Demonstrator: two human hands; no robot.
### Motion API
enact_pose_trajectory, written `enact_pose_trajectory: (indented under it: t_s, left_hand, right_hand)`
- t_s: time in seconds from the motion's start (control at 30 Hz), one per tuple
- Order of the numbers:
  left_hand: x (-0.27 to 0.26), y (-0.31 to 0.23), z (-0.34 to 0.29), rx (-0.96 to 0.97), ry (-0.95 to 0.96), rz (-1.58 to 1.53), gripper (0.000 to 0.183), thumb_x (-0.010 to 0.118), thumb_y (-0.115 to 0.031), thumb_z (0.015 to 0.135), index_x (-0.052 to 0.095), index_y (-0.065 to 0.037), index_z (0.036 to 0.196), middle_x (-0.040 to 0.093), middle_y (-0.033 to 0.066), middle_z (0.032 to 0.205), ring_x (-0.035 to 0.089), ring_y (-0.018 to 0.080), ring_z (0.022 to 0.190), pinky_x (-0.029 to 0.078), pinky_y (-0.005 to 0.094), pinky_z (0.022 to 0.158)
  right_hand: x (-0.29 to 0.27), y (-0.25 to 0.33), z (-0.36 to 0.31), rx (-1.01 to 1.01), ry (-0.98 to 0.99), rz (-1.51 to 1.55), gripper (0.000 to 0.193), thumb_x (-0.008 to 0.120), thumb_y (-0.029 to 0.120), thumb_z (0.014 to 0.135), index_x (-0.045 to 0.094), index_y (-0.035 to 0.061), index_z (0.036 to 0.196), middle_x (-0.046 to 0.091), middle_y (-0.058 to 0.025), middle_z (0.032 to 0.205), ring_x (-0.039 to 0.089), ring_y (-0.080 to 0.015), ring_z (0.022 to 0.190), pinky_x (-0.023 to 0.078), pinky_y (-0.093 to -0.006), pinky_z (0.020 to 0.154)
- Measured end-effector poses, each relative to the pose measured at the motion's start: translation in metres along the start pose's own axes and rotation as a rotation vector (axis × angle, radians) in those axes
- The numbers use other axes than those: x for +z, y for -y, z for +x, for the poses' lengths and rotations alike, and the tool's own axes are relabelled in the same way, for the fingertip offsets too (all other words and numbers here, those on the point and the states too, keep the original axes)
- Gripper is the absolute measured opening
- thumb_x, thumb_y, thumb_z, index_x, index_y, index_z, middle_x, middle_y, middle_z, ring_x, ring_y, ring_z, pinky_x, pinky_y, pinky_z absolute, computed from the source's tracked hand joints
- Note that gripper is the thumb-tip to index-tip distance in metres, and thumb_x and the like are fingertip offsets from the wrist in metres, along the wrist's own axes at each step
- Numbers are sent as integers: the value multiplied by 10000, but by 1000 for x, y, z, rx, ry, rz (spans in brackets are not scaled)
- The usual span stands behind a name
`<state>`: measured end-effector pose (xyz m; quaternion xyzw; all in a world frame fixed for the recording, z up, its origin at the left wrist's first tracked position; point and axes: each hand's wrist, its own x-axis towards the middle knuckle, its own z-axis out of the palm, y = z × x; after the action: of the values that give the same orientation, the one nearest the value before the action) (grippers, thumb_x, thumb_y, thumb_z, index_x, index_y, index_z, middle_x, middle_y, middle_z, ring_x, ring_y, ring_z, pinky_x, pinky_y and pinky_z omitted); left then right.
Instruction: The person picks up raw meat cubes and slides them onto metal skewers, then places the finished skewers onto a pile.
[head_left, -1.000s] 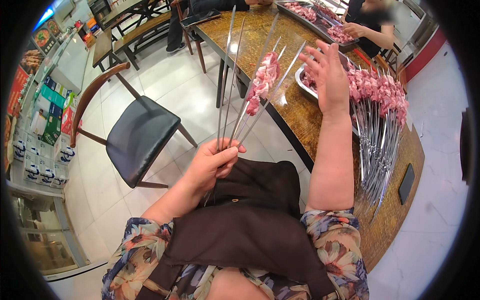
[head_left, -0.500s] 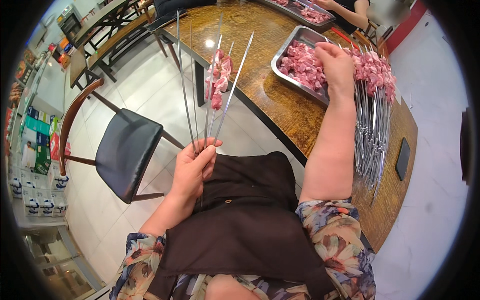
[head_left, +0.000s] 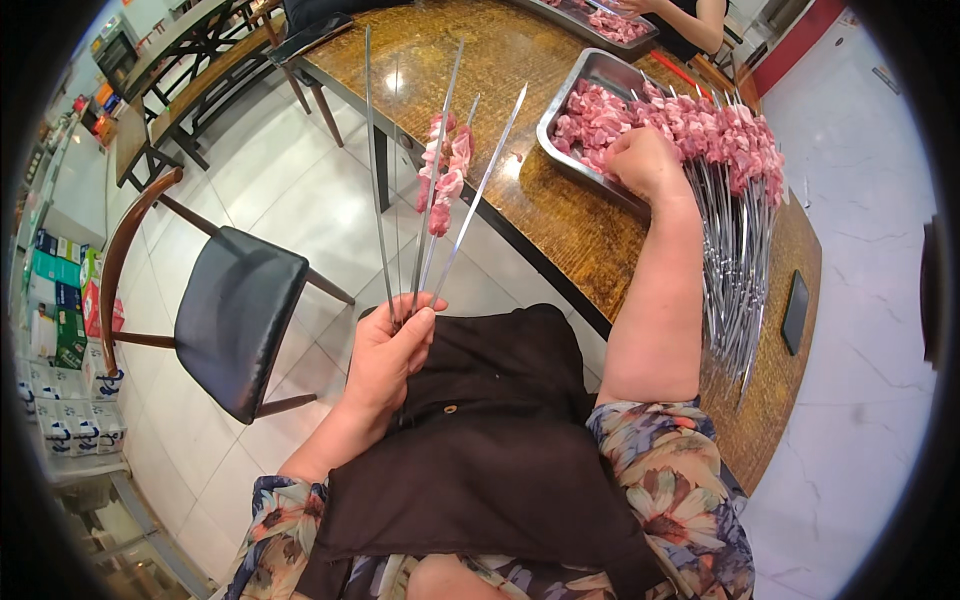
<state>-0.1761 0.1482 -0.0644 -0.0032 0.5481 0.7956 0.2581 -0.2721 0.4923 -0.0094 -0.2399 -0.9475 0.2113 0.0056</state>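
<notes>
My left hand is closed around the lower ends of several long flat metal skewers, held upright and fanned out above my lap. Chunks of pink raw meat are threaded partway up some of them, while others are bare. My right hand reaches into a steel tray of cut raw meat. Its fingers curl down at the tray's near side, and whatever they pinch is hidden. Beside that hand, a pile of loaded meat skewers rests with metal ends pointing toward me.
The brown wooden table runs along my right, with a dark phone near its right edge. A black-seated chair stands at my left. Across the table, another person's arm is beside a second meat tray.
My right hand has come lower and nearer to me, its fingers now bent into the meat at the tray's near side. My left hand keeps its skewers. The whole view has shifted slightly.
</notes>
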Motion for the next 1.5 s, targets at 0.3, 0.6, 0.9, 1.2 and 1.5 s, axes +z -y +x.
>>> enact_pose_trajectory:
  t_s: [0.3,0.6,0.9,1.2,1.5]
  left_hand:
    - [-1,1,4,2,27,18,179,547,-98,894,581,26,1019,493,-22,669,365,20,475,266,165,422]
    - [-1,2,5,-19,28,17,190,562,-108,891,587,24,1026,504,-20,674,379,20,484,276,160,427]
    - [3,-1,2,10,29,62,173,546,-116,892,569,12,1007,457,-23,645,326,27,459,231,177,415]
    - [6,2,-1,9,22,67,171,545,-118,895,570,9,1006,436,-35,637,318,23,460,223,179,417]
    - [11,3,1,2,16,71,174,545,-113,891,569,18,1003,444,-34,647,328,21,468,230,177,423]
  right_hand:
    - [-15,9,-17,-116,-328,248,125,677,119,764,670,-3,788,622,-76,641,573,-107,601,446,-253,562]
    - [-8,11,-16,-58,24,179,121,712,100,689,657,5,741,633,-63,674,567,-125,610,457,-275,579]
    - [-12,22,-23,-194,21,1013,217,550,-34,742,658,0,927,643,-53,796,569,-89,648,447,-203,559]
    - [-1,8,-16,-70,-160,-162,243,615,139,714,703,133,941,669,-134,885,640,-276,864,491,-349,770]
    - [-7,9,-14,-94,-8,1016,148,641,113,772,635,-1,866,641,-49,758,577,-125,614,460,-258,571]
